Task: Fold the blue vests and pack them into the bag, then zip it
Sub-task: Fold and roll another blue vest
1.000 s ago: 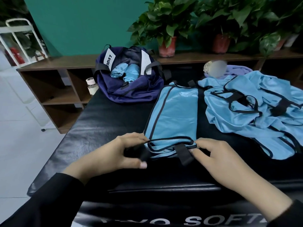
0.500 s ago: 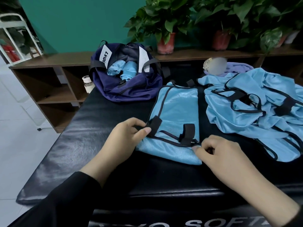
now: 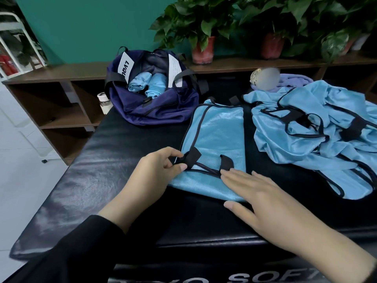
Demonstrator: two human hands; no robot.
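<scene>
A light blue vest point(image 3: 218, 137) with black trim lies folded lengthwise on the black padded table point(image 3: 114, 160). Its near end is turned over onto itself, with two black strap tabs showing. My left hand point(image 3: 157, 170) pinches the left black tab. My right hand point(image 3: 257, 197) lies flat with straight fingers on the vest's near right corner. The open navy bag point(image 3: 155, 107) stands at the table's far left, with two rolled blue vests point(image 3: 149, 84) inside. A loose pile of blue vests point(image 3: 318, 129) lies to the right.
A brown wooden shelf unit point(image 3: 61, 94) runs behind the table, with potted plants point(image 3: 202, 31) on top. A small white-capped bottle point(image 3: 105, 102) stands beside the bag. A purple cloth point(image 3: 295, 79) and a blurred round object sit behind the vest pile. White tiled floor lies left.
The vest's near end was folded away from me over the body. My right hand let go of the strap and now lies flat on the fold. My left hand still pinches the tab.
</scene>
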